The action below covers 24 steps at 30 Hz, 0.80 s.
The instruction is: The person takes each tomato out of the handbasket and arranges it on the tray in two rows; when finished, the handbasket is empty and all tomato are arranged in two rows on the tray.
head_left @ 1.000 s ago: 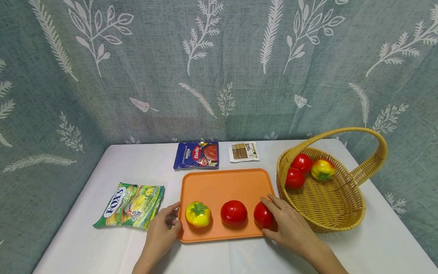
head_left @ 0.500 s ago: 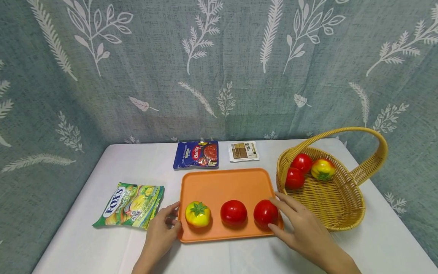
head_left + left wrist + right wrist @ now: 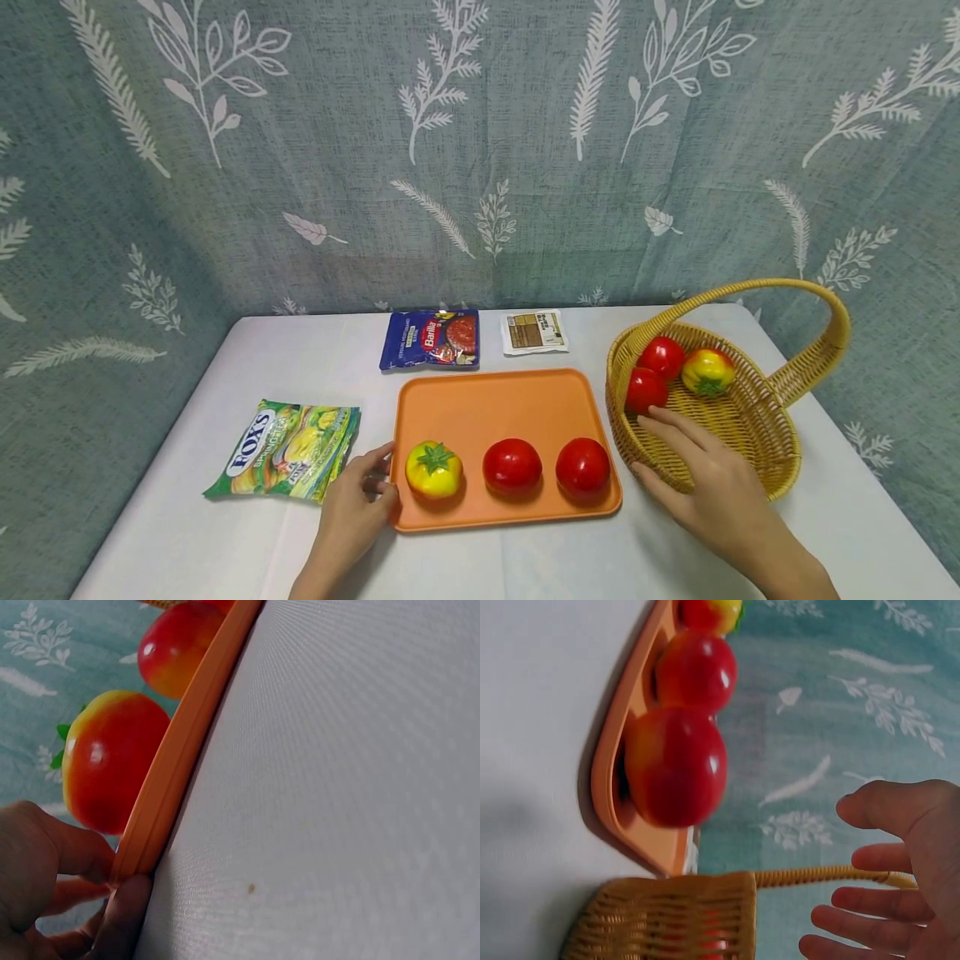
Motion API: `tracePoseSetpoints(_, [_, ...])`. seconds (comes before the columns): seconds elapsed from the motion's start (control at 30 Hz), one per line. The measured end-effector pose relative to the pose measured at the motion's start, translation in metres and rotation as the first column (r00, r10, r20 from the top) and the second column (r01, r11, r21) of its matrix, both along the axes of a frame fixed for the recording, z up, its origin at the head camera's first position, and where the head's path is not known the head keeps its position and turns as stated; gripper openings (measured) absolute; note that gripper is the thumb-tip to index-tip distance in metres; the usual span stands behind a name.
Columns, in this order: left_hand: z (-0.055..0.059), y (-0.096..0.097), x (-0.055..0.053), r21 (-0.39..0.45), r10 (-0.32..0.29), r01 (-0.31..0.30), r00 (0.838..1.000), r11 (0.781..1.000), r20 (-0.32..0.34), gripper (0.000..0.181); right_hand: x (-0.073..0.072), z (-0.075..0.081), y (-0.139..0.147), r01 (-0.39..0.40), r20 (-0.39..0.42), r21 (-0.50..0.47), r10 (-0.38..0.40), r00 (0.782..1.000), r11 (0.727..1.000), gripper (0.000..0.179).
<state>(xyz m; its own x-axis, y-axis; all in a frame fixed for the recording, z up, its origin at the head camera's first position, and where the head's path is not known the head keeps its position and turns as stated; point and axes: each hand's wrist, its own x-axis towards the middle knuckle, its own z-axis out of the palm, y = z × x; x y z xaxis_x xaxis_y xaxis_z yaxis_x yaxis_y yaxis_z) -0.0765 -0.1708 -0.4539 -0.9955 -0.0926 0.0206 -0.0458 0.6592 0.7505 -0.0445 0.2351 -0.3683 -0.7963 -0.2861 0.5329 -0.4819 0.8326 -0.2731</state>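
Note:
An orange tray [image 3: 495,408] bears a yellow-and-red fruit [image 3: 434,469] with a green leafy top and two round, glossy red fruits [image 3: 512,467] in a row. At the tray's left edge my left hand [image 3: 356,500] holds the rim between thumb and forefinger, as the left wrist view also shows. My right hand [image 3: 712,492] holds nothing; its fingers spread over the near left rim of the wicker basket [image 3: 712,450]. Inside that basket are two red fruits [image 3: 647,391] and a yellow-red fruit [image 3: 707,372]. The right wrist view shows the hand's fingers [image 3: 877,904] apart.
A green Fox's candy bag [image 3: 288,450] lies left of the tray. Behind the tray are a blue Barilla pouch [image 3: 431,340] and a small white-and-brown packet [image 3: 535,332]. The basket's tall handle [image 3: 813,333] arches up at the right. Patterned cloth [image 3: 480,167] hangs behind the table.
My right hand has let go of the rightmost red fruit on the tray and moved right, to over the basket's near rim. The left hand has stayed at the tray's edge.

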Motion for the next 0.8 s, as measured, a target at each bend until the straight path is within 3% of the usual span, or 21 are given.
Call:
tracePoseSetpoints(0.33, [0.002, 0.002, 0.0, -0.007, 0.015, -0.015, 1.0, 1.0, 0.021, 0.057, -0.007, 0.002, 0.019, 0.056, -0.074, 0.02, -0.055, 0.996, 0.998, 0.061])
tracePoseSetpoints(0.8, [0.005, 0.003, 0.001, -0.008, 0.022, -0.021, 0.998, 1.0, 0.051, 0.057, -0.02, -0.003, 0.043, 0.102, -0.081, 0.014, -0.1, 0.992, 0.995, 0.06])
